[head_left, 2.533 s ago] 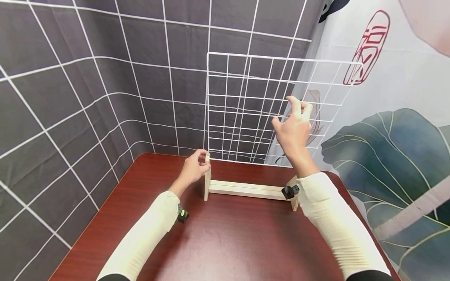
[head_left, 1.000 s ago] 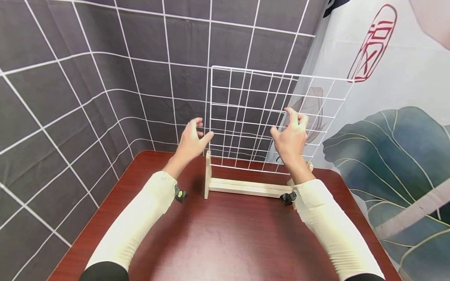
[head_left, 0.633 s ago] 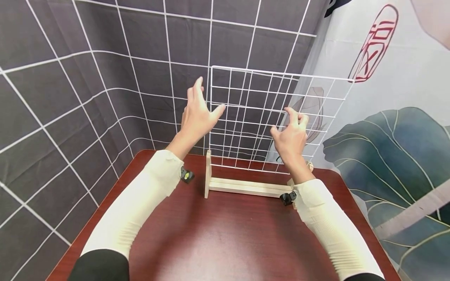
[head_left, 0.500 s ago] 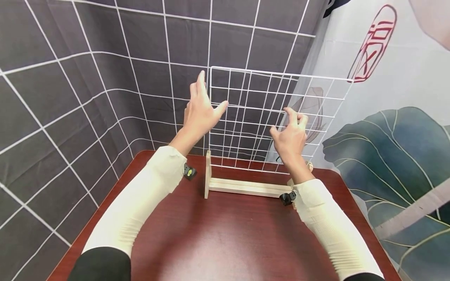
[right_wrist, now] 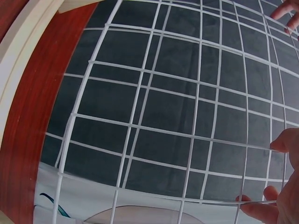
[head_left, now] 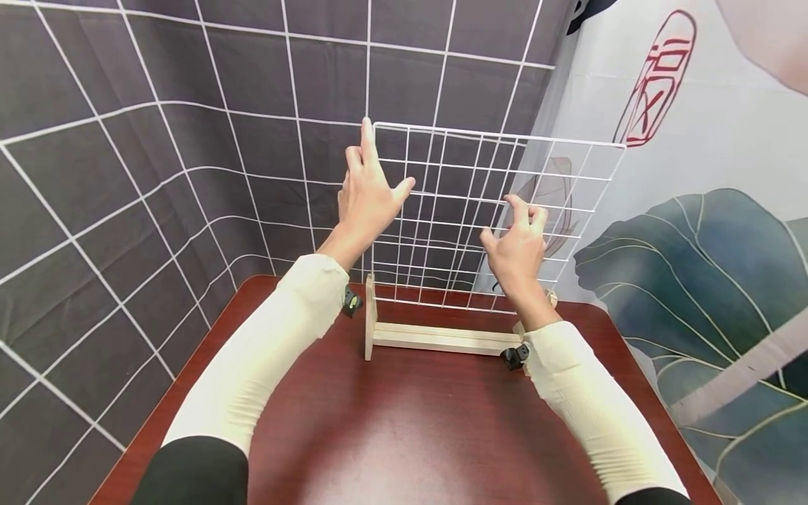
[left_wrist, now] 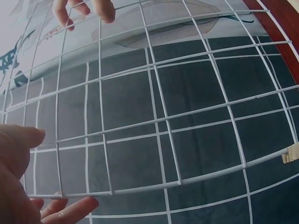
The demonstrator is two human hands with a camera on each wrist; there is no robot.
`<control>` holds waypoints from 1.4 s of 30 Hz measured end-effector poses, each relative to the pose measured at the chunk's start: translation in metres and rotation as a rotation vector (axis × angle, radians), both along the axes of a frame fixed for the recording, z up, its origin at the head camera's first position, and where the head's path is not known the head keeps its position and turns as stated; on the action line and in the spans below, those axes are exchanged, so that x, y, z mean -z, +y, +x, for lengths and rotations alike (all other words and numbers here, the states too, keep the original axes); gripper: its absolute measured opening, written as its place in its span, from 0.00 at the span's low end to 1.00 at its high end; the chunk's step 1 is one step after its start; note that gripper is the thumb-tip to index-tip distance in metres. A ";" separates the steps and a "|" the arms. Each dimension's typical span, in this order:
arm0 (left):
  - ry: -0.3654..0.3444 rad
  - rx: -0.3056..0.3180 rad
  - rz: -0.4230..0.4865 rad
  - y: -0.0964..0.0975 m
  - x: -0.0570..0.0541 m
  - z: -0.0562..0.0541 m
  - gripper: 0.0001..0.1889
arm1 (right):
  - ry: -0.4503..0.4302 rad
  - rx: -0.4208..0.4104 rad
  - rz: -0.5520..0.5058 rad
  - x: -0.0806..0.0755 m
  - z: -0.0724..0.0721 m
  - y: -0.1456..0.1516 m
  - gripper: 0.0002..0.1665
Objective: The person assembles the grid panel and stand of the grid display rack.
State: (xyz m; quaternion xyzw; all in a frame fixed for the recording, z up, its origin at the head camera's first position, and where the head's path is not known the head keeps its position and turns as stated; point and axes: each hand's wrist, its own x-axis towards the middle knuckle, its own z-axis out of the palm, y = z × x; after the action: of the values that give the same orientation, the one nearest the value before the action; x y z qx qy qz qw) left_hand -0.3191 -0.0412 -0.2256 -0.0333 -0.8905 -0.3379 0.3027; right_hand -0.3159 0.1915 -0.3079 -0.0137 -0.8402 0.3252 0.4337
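One wire grid (head_left: 470, 198) above red-brown table (head_left: 404, 435), grey curtain (head_left: 252, 70), leaf-print curtain (head_left: 682, 259)

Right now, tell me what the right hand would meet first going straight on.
Most likely the white wire grid: the right hand seems to have its fingers at the wires, though exact depth is unclear.

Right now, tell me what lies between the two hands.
Only the white wire grid lies between the left hand and the right hand, the dark backdrop showing through; the head view shows this.
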 end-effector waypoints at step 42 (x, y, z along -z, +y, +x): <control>0.059 -0.041 0.047 0.010 0.004 -0.008 0.56 | 0.149 0.052 -0.066 -0.043 0.025 0.049 0.31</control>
State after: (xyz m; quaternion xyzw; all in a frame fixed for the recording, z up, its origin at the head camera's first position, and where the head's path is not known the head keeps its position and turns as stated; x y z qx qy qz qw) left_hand -0.3266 -0.0314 -0.2300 -0.0179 -0.8736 -0.3513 0.3363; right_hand -0.2911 0.2403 -0.2648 -0.0254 -0.7937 0.3415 0.5027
